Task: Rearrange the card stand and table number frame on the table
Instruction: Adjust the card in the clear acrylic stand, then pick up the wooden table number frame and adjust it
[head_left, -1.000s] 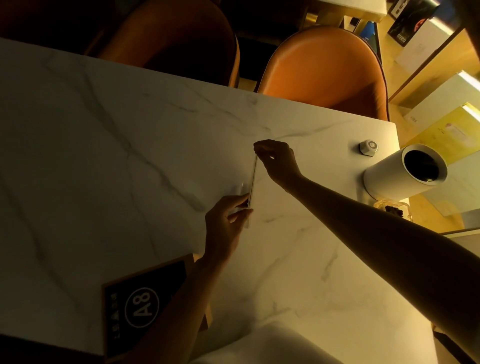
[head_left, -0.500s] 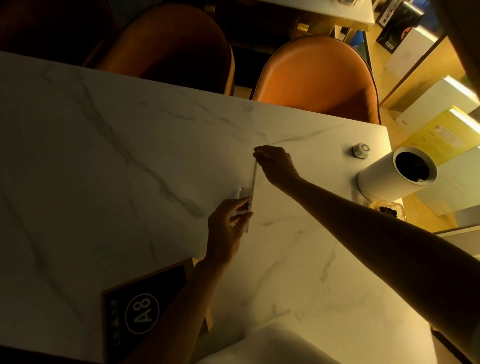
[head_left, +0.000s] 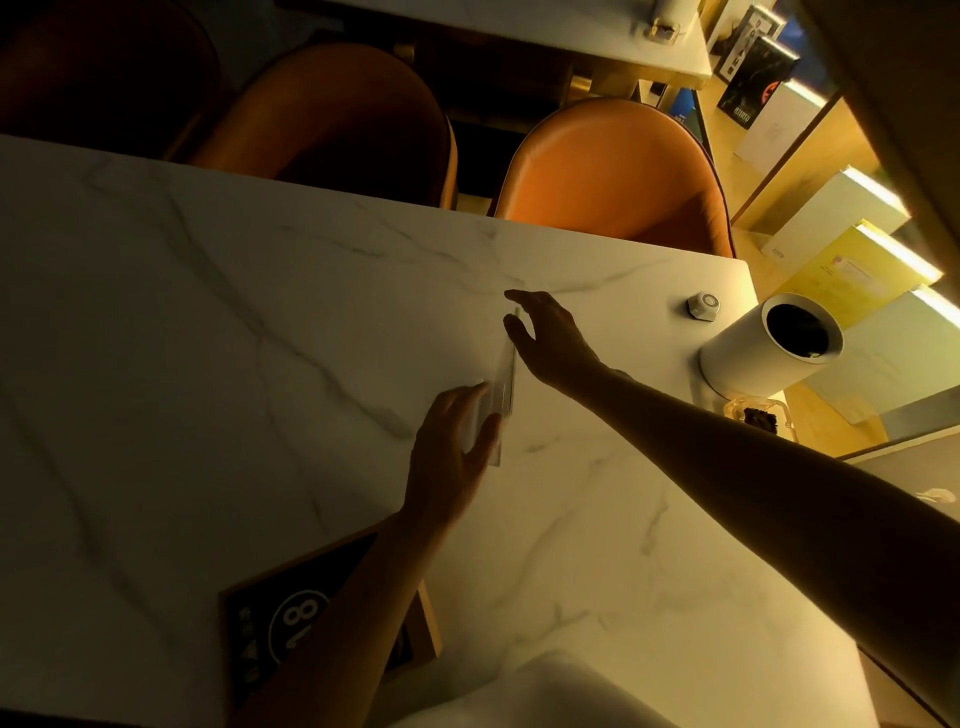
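We look down on a white marble table in dim, warm light. Near its middle stands the card stand, a clear thin panel seen almost edge-on, upright on the tabletop. Our left hand rests at the near end of the stand, fingers loosely spread and lying against its left side (whether they press it or only touch it, we cannot tell). Our right hand hovers at the far end, thumb and fingers apart, with the top corner of the stand between them but not pinched.

The table number frame, a dark board with a wooden edge and a white circle with the digit 8 showing, lies at the near left edge of the table, partly hidden by our left forearm and well apart from the stand.

Toward the right edge sits a white cylinder with a dark opening, a small white knob-like object just beyond it, and a small clear tray on its near side. Two orange chairs stand along the far side of the table.
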